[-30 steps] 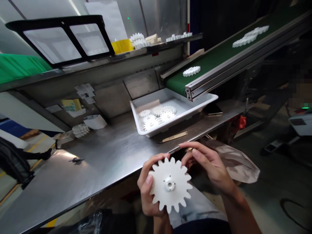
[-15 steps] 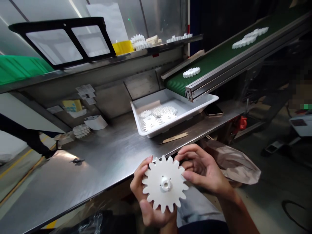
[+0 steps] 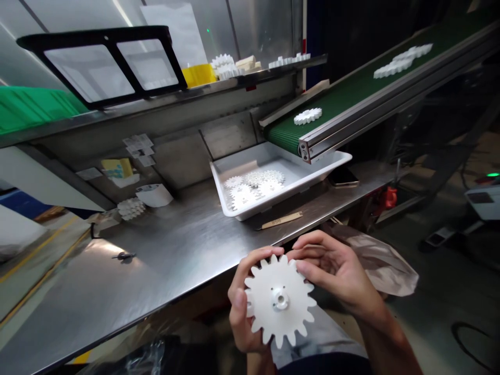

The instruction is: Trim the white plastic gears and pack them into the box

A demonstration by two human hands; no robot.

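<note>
Both hands are holding one white gear in front of the near edge of the steel bench.

The left hand (image 3: 244, 307) is gripping the white gear (image 3: 279, 301) at its left rim, and the right hand (image 3: 336, 271) is closing its fingertips on the upper right teeth, so the gear is being kept in the air over the lap. Farther, the white tray (image 3: 238, 213) is already holding several gears near the bench's (image 3: 164, 255) far right corner. On the green conveyor (image 3: 351, 88) more gears are lying, not yet collected.

Left hand (image 3: 244, 307): raised in front of the body, fingers curled and closed around a flat part, thumb forward. Right hand (image 3: 332, 271): beside it, palm turned inward, fingertips (image 3: 302, 268) bent, touching the same part's upper edge.
</note>
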